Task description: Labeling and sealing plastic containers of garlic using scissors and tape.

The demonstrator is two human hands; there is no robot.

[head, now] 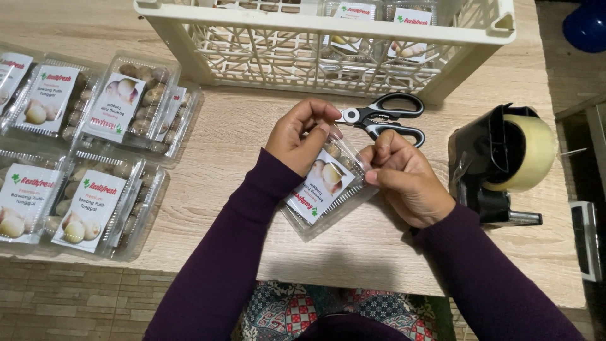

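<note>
Hands, left hand [297, 134] and right hand [404, 180], apparently pinch clear labelled pack [325, 186].

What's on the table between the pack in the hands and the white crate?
The black-handled scissors lie there, just past the clear pack and before the crate, as the head view shows.

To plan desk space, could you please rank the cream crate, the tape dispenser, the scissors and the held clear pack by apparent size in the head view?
1. cream crate, though cut off by the frame
2. tape dispenser
3. held clear pack and scissors: too alike to rank
</note>
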